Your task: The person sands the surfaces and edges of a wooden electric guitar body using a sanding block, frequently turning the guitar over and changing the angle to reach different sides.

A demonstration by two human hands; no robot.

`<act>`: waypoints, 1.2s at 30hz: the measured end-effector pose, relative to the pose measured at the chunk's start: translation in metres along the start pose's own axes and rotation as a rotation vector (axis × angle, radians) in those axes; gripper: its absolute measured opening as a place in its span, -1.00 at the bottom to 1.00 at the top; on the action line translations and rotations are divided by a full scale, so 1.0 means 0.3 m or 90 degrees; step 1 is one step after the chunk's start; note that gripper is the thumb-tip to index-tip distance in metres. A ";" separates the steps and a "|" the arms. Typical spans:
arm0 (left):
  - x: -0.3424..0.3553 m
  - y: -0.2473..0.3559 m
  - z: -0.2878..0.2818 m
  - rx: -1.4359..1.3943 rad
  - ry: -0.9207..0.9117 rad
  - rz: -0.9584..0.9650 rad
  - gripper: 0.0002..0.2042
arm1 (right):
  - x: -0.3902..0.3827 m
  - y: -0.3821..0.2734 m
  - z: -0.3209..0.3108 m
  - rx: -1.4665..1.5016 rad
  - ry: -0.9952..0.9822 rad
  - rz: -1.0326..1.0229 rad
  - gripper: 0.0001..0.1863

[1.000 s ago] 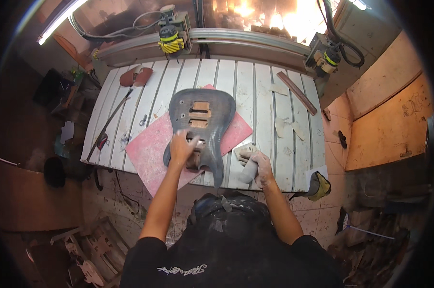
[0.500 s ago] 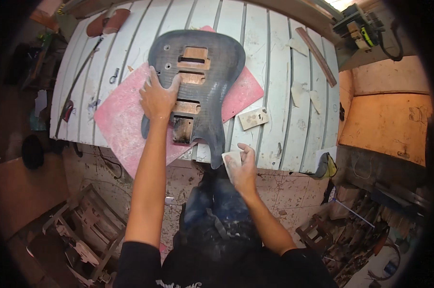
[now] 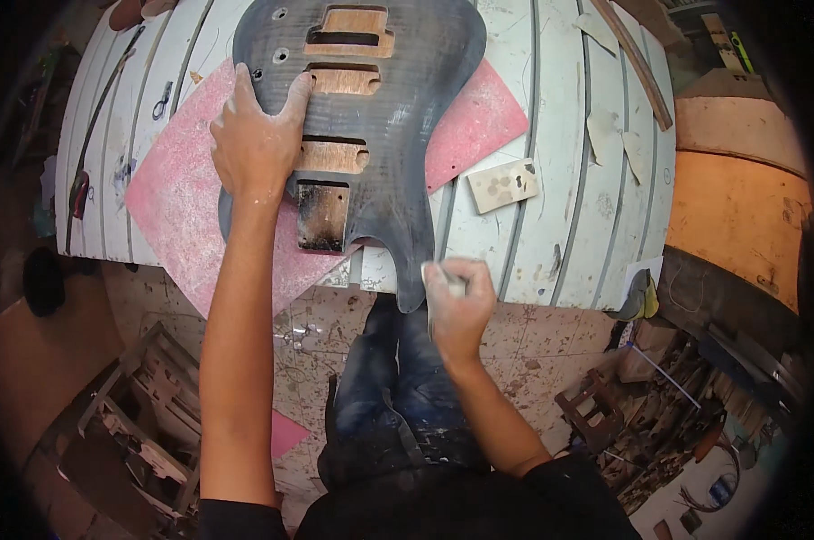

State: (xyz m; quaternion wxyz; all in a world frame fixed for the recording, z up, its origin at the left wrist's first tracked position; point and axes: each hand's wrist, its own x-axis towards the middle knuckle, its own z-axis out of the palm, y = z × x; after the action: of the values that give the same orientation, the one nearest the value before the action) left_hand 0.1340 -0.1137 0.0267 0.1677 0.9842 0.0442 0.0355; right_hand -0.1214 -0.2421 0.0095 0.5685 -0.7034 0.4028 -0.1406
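My left hand (image 3: pixel 257 144) rests spread open on the left edge of a dark grey-stained guitar body (image 3: pixel 398 117), which has several routed cavities showing pale wood and lies on a pink dusty board (image 3: pixel 173 189). My right hand (image 3: pixel 461 306) has its fingers closed on a thin pale sanding pad (image 3: pixel 432 271), held at the outer edge of the body's lower right horn. A separate cream block (image 3: pixel 501 185) with dark marks sits just right of the body.
The white slatted table (image 3: pixel 583 252) also carries a wooden strip (image 3: pixel 637 67), pale paper scraps (image 3: pixel 602 135) and a long dark tool (image 3: pixel 105 108) at left. An orange wooden panel (image 3: pixel 731 211) stands at right; stacked wooden offcuts (image 3: pixel 146 423) lie low at left.
The cream block has been let go onto the table. My right hand has moved to the horn with the pad. My left hand shifted up along the body's edge. The view tilted downward.
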 end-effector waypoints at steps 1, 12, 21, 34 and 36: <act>-0.003 0.001 0.003 0.008 -0.003 -0.007 -0.05 | -0.031 0.034 -0.012 -0.018 0.005 -0.066 -0.78; -0.006 0.001 -0.002 0.014 -0.003 -0.012 -0.06 | -0.055 0.048 0.007 0.002 0.039 -0.185 -0.77; -0.006 -0.002 0.006 0.004 0.010 -0.005 -0.07 | -0.012 0.074 0.034 -0.003 0.065 -0.237 -0.76; -0.007 -0.009 0.003 -0.005 0.009 -0.005 -0.07 | -0.027 0.073 -0.009 -0.005 -0.011 -0.224 -0.77; -0.012 -0.010 0.003 -0.002 0.004 -0.010 -0.07 | 0.053 0.042 0.014 -0.014 -0.008 -0.202 -0.77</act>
State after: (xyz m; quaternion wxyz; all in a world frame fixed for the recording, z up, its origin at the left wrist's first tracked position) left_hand 0.1303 -0.1115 0.0246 0.1696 0.9834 0.0527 0.0371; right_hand -0.1139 -0.2511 -0.0073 0.5339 -0.7651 0.2849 -0.2199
